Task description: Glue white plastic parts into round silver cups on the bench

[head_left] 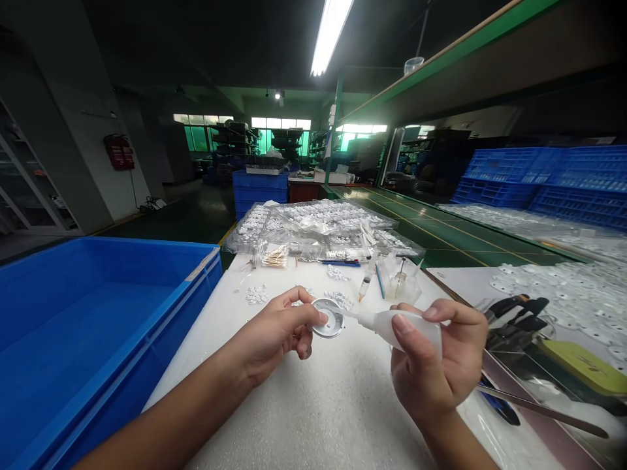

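Note:
My left hand [287,320] pinches a round, shallow white part [333,326] by its left edge, thumb laid over its inner face. In my right hand [441,359] is a white plastic squeeze bottle [385,323], tilted nearly level. Its thin nozzle points left and reaches the right rim of the round part; whether it touches is too small to tell. Both are held above a white foam-covered bench [313,405]. Just behind them lie small piles of white parts [337,299], partly hidden by my left hand.
Cotton swabs [275,255], a syringe [365,287] and a small jar [400,281] stand or lie farther back, before stacked clear trays [313,222] of parts. A blue bin [98,313] borders the left; knives [519,313] and a yellow-lidded box [582,365] are at right.

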`<state>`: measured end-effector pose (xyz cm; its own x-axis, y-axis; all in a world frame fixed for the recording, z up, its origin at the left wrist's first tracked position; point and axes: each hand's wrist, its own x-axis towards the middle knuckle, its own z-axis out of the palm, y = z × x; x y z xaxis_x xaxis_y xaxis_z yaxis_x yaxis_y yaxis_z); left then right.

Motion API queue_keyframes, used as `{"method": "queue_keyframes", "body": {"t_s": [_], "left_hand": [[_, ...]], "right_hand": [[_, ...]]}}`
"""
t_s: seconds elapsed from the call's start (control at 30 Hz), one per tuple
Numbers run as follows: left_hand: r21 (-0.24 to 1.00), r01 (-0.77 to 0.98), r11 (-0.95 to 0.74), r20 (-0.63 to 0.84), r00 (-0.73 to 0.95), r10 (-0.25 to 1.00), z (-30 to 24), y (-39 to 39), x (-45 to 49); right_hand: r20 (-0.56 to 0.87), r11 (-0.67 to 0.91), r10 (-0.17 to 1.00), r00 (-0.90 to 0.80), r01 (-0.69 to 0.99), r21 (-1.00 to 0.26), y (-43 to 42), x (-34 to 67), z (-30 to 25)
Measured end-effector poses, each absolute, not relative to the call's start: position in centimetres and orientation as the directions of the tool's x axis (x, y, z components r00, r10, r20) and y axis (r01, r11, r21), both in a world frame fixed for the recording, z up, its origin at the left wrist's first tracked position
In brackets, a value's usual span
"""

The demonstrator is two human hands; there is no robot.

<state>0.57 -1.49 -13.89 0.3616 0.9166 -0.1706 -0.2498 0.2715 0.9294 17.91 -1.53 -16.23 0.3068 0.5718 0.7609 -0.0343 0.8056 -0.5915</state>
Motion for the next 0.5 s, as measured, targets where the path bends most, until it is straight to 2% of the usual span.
{"method": "queue_keyframes", "body": {"t_s": [0.23,0.5], "left_hand": [[0.928,-0.245,0.281,-0.18,0.364,0.914,-14.08,-1.29,0.39],[0.932,-0.24,0.274,-0.182,0.345,0.921,-13.96,-1.32,0.49]], "right_hand": [[0.762,0.804,0.548,0.344,0.035,-0.594,-1.16,18.44,-16.98],[0.78,0.814,0.572,0.252,-0.063,-0.577,-1.37,18.38,-16.77]]}}
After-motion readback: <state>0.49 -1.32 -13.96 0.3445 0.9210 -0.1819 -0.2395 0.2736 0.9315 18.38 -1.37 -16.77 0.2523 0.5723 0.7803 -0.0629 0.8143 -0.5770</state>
